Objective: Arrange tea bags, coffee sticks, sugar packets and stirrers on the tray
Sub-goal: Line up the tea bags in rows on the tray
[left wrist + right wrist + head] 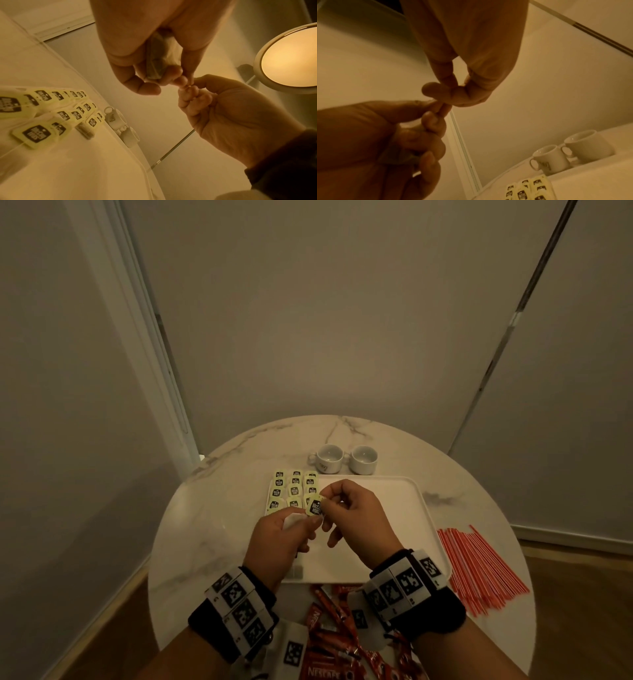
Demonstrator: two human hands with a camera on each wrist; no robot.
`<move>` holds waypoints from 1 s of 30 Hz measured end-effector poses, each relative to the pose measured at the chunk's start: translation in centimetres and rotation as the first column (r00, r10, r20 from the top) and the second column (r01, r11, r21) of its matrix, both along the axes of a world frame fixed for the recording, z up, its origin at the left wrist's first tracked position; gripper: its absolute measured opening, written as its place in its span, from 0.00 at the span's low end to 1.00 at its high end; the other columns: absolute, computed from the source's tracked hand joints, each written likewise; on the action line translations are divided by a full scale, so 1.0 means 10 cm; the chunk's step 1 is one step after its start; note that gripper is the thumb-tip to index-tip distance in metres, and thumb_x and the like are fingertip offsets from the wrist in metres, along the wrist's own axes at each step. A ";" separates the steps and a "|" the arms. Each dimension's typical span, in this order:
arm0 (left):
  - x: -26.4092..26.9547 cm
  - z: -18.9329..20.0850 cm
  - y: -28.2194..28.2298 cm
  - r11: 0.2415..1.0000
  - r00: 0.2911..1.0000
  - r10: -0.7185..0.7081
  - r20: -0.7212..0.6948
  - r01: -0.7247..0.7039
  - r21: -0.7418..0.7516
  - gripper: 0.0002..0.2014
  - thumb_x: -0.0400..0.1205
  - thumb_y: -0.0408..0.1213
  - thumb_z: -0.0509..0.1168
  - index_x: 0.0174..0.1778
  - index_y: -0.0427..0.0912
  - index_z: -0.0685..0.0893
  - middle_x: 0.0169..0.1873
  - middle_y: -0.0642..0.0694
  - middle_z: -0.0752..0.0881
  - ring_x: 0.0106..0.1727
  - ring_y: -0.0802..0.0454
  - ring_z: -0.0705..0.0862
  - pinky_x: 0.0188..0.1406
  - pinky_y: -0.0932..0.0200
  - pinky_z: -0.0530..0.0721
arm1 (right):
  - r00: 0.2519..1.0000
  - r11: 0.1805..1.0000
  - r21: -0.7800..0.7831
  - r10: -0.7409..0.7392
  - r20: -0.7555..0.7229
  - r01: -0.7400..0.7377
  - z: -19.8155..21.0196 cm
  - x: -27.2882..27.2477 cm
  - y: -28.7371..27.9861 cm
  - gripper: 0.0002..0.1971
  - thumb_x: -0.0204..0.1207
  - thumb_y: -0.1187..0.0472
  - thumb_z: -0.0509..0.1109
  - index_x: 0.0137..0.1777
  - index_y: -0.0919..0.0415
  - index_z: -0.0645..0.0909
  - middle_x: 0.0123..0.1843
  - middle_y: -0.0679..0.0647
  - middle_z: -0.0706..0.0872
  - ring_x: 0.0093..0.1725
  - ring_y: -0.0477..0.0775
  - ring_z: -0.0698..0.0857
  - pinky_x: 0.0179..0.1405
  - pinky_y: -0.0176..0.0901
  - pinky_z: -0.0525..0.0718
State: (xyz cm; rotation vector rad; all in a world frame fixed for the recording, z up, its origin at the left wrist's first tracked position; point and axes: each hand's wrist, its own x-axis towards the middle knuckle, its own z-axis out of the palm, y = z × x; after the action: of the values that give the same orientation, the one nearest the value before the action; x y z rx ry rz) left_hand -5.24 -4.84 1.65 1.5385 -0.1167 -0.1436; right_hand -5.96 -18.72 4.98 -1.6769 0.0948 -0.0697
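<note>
Over the white tray (394, 508), my left hand (301, 525) curls round a tea bag (291, 520), whose dark pouch shows in its palm in the left wrist view (155, 60). My right hand (330, 501) pinches that bag's pale yellow tag (315, 507) between thumb and fingertip. The two hands touch at the fingertips (443, 106). Several tea bags (294, 489) lie in neat rows in the tray's far left corner. Red stirrers (479, 570) lie bundled on the table right of the tray. Red coffee sticks (329, 628) are heaped at the near edge, under my wrists.
Two white cups (329, 458) (363, 458) stand side by side just beyond the tray. The round marble table (205, 525) stands in a corner between pale walls. Most of the tray's right and near surface is bare.
</note>
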 end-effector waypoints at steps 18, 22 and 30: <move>0.10 -0.10 0.18 0.986 0.972 -0.063 -0.225 0.027 -0.162 0.06 0.82 0.26 0.54 0.41 0.38 0.74 0.28 0.39 0.78 0.24 0.47 0.73 0.23 0.57 0.76 | 0.998 0.911 0.411 0.044 -0.038 -0.024 0.25 0.17 -0.16 0.10 0.84 0.73 0.57 0.56 0.69 0.79 0.42 0.61 0.83 0.34 0.55 0.87 0.29 0.44 0.89; 0.15 -0.21 0.16 0.998 0.992 -0.055 -0.110 0.059 0.031 0.04 0.82 0.26 0.63 0.41 0.34 0.78 0.31 0.40 0.87 0.34 0.41 0.87 0.40 0.45 0.86 | 0.995 0.849 0.519 0.100 0.018 -0.095 0.35 0.24 -0.09 0.08 0.84 0.74 0.55 0.52 0.71 0.77 0.42 0.63 0.84 0.43 0.62 0.90 0.42 0.47 0.91; 0.27 -0.19 0.09 0.993 1.000 0.007 0.024 -0.009 0.115 0.06 0.79 0.24 0.67 0.38 0.26 0.80 0.31 0.34 0.87 0.32 0.44 0.85 0.33 0.55 0.86 | 0.961 0.812 0.514 0.213 0.178 -0.275 0.42 0.26 0.02 0.12 0.84 0.76 0.53 0.44 0.67 0.76 0.48 0.67 0.79 0.61 0.67 0.86 0.67 0.57 0.80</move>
State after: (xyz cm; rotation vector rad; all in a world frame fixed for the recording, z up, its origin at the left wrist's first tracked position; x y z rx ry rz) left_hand -2.50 -3.92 -0.22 1.6555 -0.1224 -0.1279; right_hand -3.37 -18.54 9.17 -1.1056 -0.1778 0.0559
